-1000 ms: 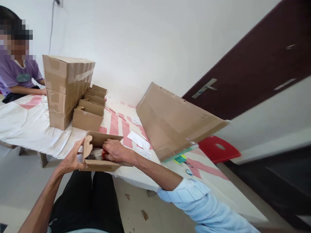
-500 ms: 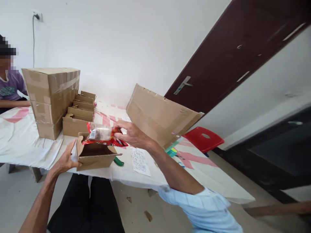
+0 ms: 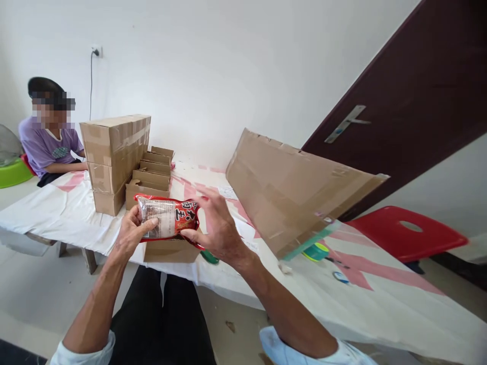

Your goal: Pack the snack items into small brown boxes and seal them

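A red plastic food packet (image 3: 162,219) with a clear panel and dark printed characters is held level between both hands. My left hand (image 3: 133,228) grips its left end, thumb across the front. At the right end, my right hand (image 3: 215,225) has the packet between thumb and fingers; the fingertips are partly blurred. Directly below the packet stands a small cardboard box (image 3: 171,252) near the table's front edge, its opening mostly covered by the packet and hands. A green object (image 3: 209,257) lies beside the box, partly hidden by my right hand.
Taped cardboard boxes (image 3: 114,152) are stacked at left, with a row of open boxes (image 3: 152,177) beside them. A large cardboard sheet (image 3: 297,192) leans at right, near a tape roll (image 3: 315,252) and a red chair (image 3: 411,233). A person (image 3: 57,142) sits far left.
My left hand has left the box and taken the packet's left end. The packet now faces me, level above the box. The view has shifted left.
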A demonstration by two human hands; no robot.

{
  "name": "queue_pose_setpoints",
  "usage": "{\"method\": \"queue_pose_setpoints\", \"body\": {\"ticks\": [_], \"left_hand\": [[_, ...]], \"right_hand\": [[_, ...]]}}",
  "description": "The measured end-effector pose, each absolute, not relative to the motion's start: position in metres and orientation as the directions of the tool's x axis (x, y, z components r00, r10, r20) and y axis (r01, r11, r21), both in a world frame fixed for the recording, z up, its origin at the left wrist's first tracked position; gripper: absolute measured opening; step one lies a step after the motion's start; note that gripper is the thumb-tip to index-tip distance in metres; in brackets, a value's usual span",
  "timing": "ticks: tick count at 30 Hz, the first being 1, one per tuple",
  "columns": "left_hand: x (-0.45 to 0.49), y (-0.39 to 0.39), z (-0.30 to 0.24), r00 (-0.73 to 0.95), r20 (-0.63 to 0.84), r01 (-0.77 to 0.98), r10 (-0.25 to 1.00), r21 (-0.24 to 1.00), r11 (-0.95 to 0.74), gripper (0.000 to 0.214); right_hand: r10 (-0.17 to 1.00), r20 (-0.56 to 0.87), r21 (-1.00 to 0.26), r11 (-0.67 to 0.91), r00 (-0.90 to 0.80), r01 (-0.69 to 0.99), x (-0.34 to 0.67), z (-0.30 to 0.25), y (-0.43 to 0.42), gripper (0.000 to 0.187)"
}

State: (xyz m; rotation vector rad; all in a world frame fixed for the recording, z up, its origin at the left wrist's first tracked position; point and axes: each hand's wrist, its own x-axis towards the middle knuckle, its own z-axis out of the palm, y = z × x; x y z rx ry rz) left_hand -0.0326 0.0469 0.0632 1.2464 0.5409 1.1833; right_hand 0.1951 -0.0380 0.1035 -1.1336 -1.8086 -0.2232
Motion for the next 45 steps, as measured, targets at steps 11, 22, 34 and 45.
{"method": "queue_pose_setpoints", "body": {"ticks": [11,22,34,45], "left_hand": [[-0.029,0.053,0.087,0.443,0.435,-0.424,0.783,0.872,-0.245,0.063],[-0.029,0.069,0.142,0.403,0.529,-0.413,0.747,0.833,-0.367,0.058],[-0.027,0.078,0.145,0.349,0.594,-0.407,0.725,0.793,-0.454,0.062],[-0.017,0.158,0.121,0.355,0.508,-0.359,0.785,0.849,-0.387,0.064]], "right_hand": [[0.922,0.282,-0.923,0.336,0.265,-0.187,0.192,0.084,-0.028,0.050],[0.891,0.410,-0.881,0.443,0.196,-0.166,0.208,0.125,-0.014,0.056],[0.856,0.481,-0.867,0.497,0.190,-0.045,0.220,0.141,-0.008,0.054],[0.895,0.423,-0.906,0.421,0.143,0.048,0.233,0.112,0.080,0.061]]}}
